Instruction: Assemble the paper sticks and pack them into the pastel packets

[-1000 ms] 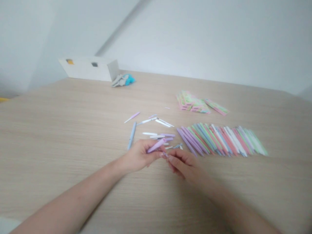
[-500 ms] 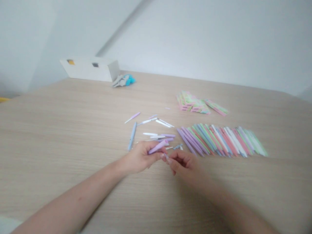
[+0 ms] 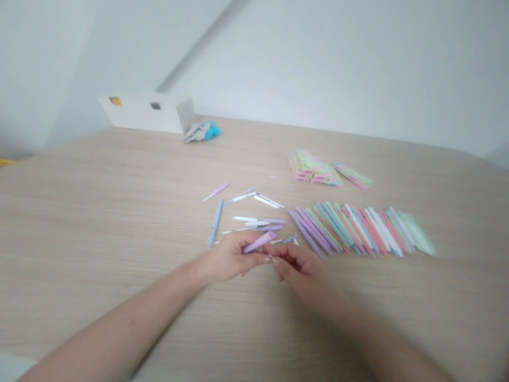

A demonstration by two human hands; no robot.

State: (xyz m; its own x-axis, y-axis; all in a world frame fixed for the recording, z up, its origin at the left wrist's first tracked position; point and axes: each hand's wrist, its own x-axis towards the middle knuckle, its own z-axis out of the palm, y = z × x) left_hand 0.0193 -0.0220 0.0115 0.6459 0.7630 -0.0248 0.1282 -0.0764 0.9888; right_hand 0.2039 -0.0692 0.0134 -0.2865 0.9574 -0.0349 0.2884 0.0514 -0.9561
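Note:
My left hand [image 3: 226, 258] is closed around a purple pen barrel [image 3: 259, 242], which points up and to the right. My right hand [image 3: 298, 265] meets it at the fingertips, pinching a small part too tiny to name right by the barrel's near end. Just beyond both hands lie loose pen parts [image 3: 254, 220]: white refills, purple pieces and a blue-grey pen barrel [image 3: 216, 221]. To the right is a row of pastel pens [image 3: 360, 227] laid side by side.
A stack of pink-and-green cards [image 3: 318, 170] lies behind the pen row. At the far left of the wooden table [image 3: 99, 212] stands a white box [image 3: 147, 112], with a grey and turquoise bundle [image 3: 201, 131] beside it.
My right hand has curled tighter and moved slightly left against the left fingertips. The purple barrel has tipped a little lower. Everything on the table stays put.

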